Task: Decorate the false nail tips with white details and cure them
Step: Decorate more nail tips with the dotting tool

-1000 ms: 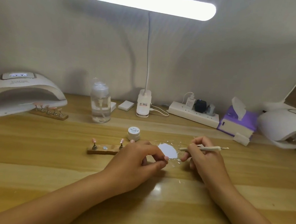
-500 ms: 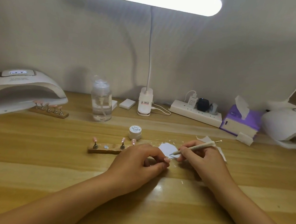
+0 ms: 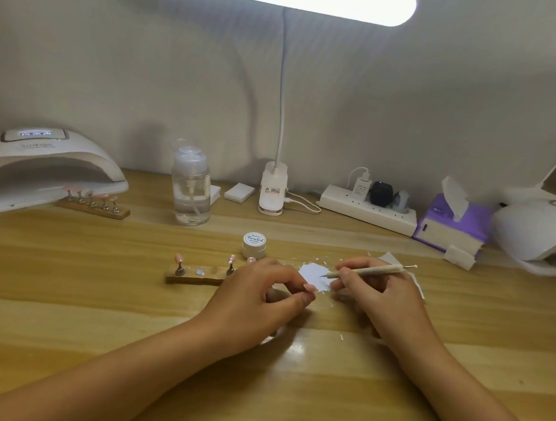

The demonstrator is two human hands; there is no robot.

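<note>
We list a wooden table against a white wall.
- Desk lamp: white clip base at the table's back edge, thin neck rising to a lit bar at 12 o'clock.
- Clear pump bottle: upright at the base's 9 o'clock, part-filled.
- Small white box: lying flat between bottle and base.
- White cable: looped at the base's 3 o'clock.
- Power strip: white, further out at 3 o'clock, carrying a white charger, a black plug and a grey plug.
- Purple tissue pack: at the strip's 3 o'clock, one tissue standing up.
- Folded white pad: at the pack's 5 o'clock.
</note>
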